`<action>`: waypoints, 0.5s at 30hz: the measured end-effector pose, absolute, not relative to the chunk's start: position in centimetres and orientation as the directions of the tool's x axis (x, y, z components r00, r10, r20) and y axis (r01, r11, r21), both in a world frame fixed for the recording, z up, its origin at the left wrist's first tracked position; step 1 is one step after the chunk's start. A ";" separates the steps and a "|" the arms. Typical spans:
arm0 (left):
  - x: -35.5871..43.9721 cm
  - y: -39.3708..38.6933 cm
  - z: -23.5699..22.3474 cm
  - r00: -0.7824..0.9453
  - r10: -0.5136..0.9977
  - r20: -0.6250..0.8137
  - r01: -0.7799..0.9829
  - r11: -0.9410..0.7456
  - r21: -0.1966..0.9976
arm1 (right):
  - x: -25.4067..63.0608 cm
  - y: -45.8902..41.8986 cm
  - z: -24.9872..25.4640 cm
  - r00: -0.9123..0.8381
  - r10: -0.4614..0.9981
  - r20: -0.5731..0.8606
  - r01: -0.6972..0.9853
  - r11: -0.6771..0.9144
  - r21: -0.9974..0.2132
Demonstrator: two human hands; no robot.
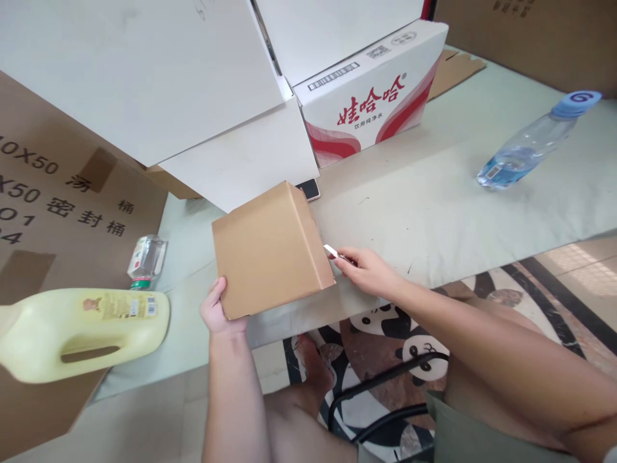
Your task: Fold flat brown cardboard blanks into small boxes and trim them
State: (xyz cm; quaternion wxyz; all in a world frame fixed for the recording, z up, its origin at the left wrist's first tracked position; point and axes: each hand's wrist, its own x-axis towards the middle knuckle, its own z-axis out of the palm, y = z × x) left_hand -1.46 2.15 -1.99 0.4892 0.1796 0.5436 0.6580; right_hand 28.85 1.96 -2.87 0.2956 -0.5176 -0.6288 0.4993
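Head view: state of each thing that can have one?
Brown carton: in left hand, opening unclear
Slim tool: in right hand, white tip exposed
Blue-capped bottle: closed
Green-capped bottle: closed
Yellow jug: mouth unseen
Phone-like slab: dark, partly hidden
Printed white carton: visible faces closed

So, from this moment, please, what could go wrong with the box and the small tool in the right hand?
The right hand holds what looks like a cutter, its pale tip towards the box; a slip might mark the cardboard. Only the left hand visibly grips the box, at its near left corner, so a push from the right could twist it. What seems a phone shows behind the box and might get knocked.
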 end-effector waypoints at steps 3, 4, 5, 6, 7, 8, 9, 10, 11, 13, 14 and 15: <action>-1.3 2.2 -1.8 -0.467 0.832 -0.300 -0.451 0.067 0.890 | 28.8 2.0 -3.0 -0.291 0.946 -0.145 0.353 -0.035 -0.935; -1.2 2.2 -1.8 -0.468 0.830 -0.303 -0.452 0.070 0.889 | 28.9 1.9 -3.0 -0.292 0.944 -0.154 0.354 -0.043 -0.934; -1.2 2.2 -1.8 -0.468 0.830 -0.304 -0.451 0.072 0.890 | 28.9 1.9 -3.0 -0.293 0.942 -0.164 0.355 -0.052 -0.934; -1.2 2.2 -1.8 -0.467 0.831 -0.302 -0.449 0.071 0.891 | 28.9 1.9 -3.1 -0.295 0.940 -0.173 0.355 -0.060 -0.933; -1.2 2.2 -1.8 -0.465 0.834 -0.296 -0.447 0.067 0.892 | 28.9 1.9 -3.1 -0.297 0.938 -0.181 0.357 -0.067 -0.932; -1.2 2.2 -1.8 -0.462 0.839 -0.288 -0.445 0.062 0.894 | 28.9 1.9 -3.1 -0.298 0.936 -0.185 0.358 -0.070 -0.931; -1.2 2.2 -1.9 -0.460 0.842 -0.281 -0.442 0.057 0.895 | 28.9 1.8 -3.0 -0.300 0.935 -0.187 0.359 -0.071 -0.930; -1.2 2.2 -1.8 -0.457 0.846 -0.276 -0.441 0.054 0.896 | 28.9 1.8 -3.0 -0.302 0.935 -0.186 0.361 -0.068 -0.930; -1.2 2.2 -1.8 -0.453 0.847 -0.276 -0.442 0.055 0.895 | 28.9 1.8 -3.0 -0.305 0.935 -0.182 0.362 -0.063 -0.930; -1.1 2.2 -1.6 -0.453 0.845 -0.282 -0.447 0.058 0.892 | 28.8 1.8 -3.0 -0.319 0.931 -0.176 0.362 -0.051 -0.931; -1.0 2.2 -1.5 -0.457 0.843 -0.285 -0.450 0.057 0.891 | 28.8 1.8 -3.0 -0.330 0.928 -0.174 0.361 -0.046 -0.931; -0.9 2.2 -1.4 -0.461 0.841 -0.284 -0.452 0.053 0.890 | 28.8 1.8 -3.0 -0.339 0.924 -0.174 0.362 -0.043 -0.931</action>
